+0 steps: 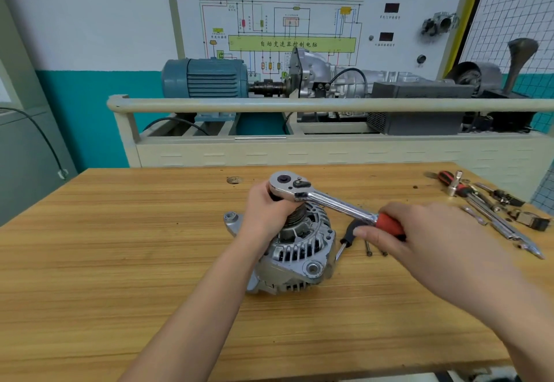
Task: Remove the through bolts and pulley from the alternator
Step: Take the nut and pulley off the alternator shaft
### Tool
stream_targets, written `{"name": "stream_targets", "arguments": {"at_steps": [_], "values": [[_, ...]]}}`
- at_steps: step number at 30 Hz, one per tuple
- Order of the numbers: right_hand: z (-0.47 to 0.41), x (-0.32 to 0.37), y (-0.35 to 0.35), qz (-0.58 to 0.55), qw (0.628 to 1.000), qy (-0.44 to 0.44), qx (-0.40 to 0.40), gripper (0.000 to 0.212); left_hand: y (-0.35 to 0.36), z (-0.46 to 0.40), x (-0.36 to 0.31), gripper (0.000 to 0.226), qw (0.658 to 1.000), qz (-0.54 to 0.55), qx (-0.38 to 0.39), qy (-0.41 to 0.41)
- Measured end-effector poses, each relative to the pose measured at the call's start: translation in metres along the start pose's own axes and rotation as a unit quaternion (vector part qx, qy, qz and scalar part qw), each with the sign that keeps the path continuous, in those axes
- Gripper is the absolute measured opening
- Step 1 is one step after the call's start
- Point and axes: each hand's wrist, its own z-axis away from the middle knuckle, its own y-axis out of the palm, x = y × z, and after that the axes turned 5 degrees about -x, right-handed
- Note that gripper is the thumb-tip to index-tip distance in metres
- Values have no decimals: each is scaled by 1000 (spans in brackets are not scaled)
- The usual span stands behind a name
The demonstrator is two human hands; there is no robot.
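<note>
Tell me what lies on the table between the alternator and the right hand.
In the head view, a black-handled screwdriver lies between the alternator and the right hand, with loose bolts beside it on the table.

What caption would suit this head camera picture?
Left hand grips the alternator pulley while right hand holds the ratchet wrench on top.

alternator: 1 | ratchet wrench: 1 | hands: 2, left, right | loose bolts: 2
</note>
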Motion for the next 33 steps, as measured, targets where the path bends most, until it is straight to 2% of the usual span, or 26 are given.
{"name": "stream_targets", "arguments": {"at_steps": [3, 8, 12, 18, 20, 23, 25, 28, 30, 32, 33], "values": [[16, 16, 0, 3, 1000, 7, 0, 55, 1, 1, 0, 27, 1000, -6, -7, 7], [16, 12, -2, -94, 994, 47, -22, 31, -3, -2, 1, 25, 999, -26, 19, 12], [7, -7, -7, -147, 984, 77, -63, 50, -7, -4, -5, 22, 997, -49, 65, 4], [-19, -39, 4, -231, 954, 157, -108, 66, -6, -3, -8, 16, 997, -53, 55, -12], [-31, -47, 8, -272, 943, 168, -94, 65, -6, -2, -9, 16, 997, -59, 55, -13], [-47, -53, 10, -320, 932, 164, -55, 50, -8, -2, -9, 15, 996, -56, 61, -21], [-48, -53, 9, -309, 940, 146, -30, 47, -11, 0, -10, 32, 995, -56, 71, -33], [-29, -47, 7, -256, 959, 116, -34, 65, -14, -1, -8, 79, 986, -140, 87, -24], [-8, -39, 4, -206, 972, 92, -66, 60, -14, -3, -4, 84, 984, -161, 65, -33], [14, -22, 0, -159, 983, 54, -77, 38, -11, -3, 0, 78, 986, -163, 29, -36], [22, -11, -1, -144, 987, 38, -68, 34, -10, -2, 1, 75, 985, -169, 11, -30]]}}
